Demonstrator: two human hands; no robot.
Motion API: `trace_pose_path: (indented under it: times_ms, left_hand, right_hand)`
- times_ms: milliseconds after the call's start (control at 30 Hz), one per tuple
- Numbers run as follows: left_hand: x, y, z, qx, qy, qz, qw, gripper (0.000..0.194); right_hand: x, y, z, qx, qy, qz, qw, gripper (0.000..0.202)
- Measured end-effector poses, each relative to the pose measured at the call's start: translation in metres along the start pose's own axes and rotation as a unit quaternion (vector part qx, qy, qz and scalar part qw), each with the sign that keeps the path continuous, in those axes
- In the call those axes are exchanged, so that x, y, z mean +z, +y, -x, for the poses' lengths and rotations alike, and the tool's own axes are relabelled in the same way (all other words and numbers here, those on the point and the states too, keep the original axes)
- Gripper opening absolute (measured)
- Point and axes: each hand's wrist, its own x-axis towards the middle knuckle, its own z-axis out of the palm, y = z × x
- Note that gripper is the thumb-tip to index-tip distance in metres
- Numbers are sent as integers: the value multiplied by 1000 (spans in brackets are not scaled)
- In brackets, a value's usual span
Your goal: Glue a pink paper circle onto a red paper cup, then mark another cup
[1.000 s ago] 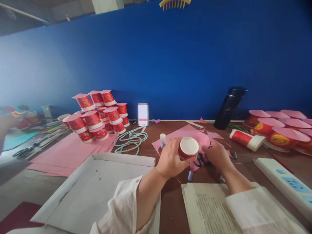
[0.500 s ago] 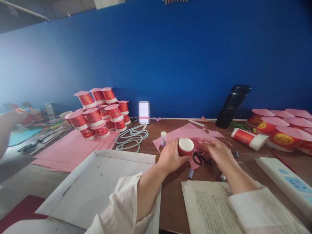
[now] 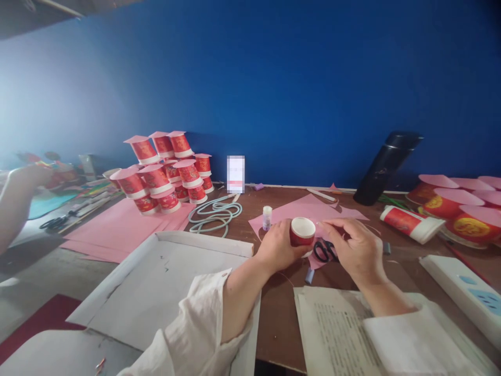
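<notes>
My left hand (image 3: 277,244) is wrapped round a small red paper cup (image 3: 302,241) with a pale round end facing up. Close to the cup's right side is my right hand (image 3: 357,249), its thumb and forefinger pinched together. Whatever sits between those fingertips, if anything, is too small to make out. Black-handled scissors (image 3: 321,251) lie under and between the hands, partly covered, on a pink paper scrap (image 3: 318,262). Behind the left hand a glue stick (image 3: 266,218) stands upright beside a larger pink sheet (image 3: 303,208).
Stacked red cups with pink tops (image 3: 155,177) rise at left; more cups (image 3: 456,198) stand at right near a black flask (image 3: 385,167). A power strip (image 3: 465,284), printed papers (image 3: 332,329), coiled cable (image 3: 215,215) and white tray (image 3: 176,282) surround me. Another person's hand (image 3: 29,180) shows far left.
The scene has shifted slightly to the right in view. My right hand, blurred before, now shows its pinched fingers beside the cup. My left hand keeps its hold.
</notes>
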Motion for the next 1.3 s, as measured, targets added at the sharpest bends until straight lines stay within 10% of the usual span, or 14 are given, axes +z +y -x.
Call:
trace_pose_path:
  times_ms: [333,967,1300]
  left_hand:
    - [0,1,-1,6,-8,-15,1000,49]
    - [-3,3,-1,-6,-22,-13,1000,52]
    - [-2,0,-2,-3,-13,-5,1000,50]
  right_hand:
    - [-1,5,-4,-131,-12,95,987,17]
    - [-12,8,-3,-118,-64,152,979,22]
    - [-8,7,-4,123,-95,-53,986,22]
